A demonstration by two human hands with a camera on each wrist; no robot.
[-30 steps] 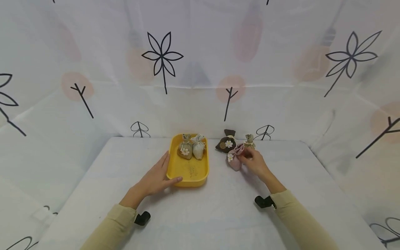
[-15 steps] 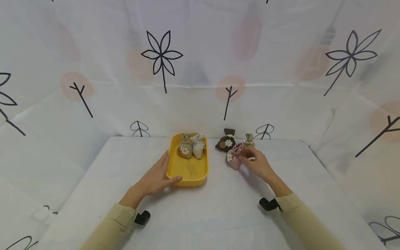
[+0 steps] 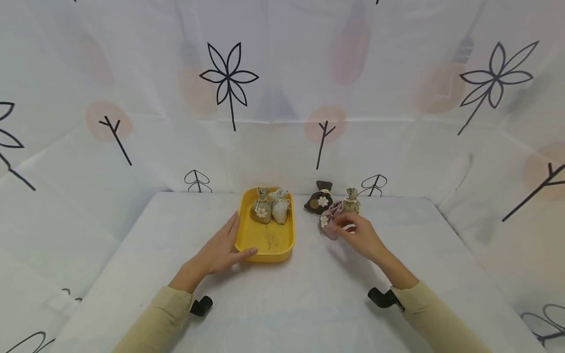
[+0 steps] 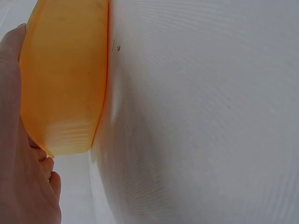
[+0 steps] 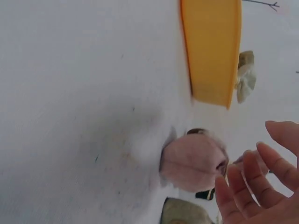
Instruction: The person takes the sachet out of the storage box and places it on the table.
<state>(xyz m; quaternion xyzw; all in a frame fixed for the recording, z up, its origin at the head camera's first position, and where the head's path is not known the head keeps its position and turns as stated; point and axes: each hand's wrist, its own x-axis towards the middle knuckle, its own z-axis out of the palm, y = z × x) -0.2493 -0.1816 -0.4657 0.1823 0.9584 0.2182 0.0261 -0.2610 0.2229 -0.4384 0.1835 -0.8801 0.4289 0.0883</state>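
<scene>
My left hand (image 3: 219,250) holds the yellow tray (image 3: 253,238) at its near left corner, thumb (image 4: 14,44) at the near rim, fingers along the left side. Inside the tray sit a tan pouch (image 3: 260,214) with a white flower and a pale pouch (image 3: 280,212). My right hand (image 3: 359,236) is beside a pink drawstring pouch (image 5: 191,161) on the table; its thumb and fingers are spread apart near the pouch's neck. Behind the pink pouch lie a dark brown pouch (image 3: 319,201) with a flower and an olive-tan pouch (image 3: 351,202), partly hidden by the right hand.
A white cloth covers the table (image 3: 282,304). At its far edge rises a white backdrop (image 3: 282,157) printed with flowers and twigs. Black wrist cameras (image 3: 202,306) sit at both cuffs.
My right hand has drawn slightly down and toward me from the pink pouch's neck, its fingers loosening and showing more of the olive-tan pouch. The left hand and tray have stayed put.
</scene>
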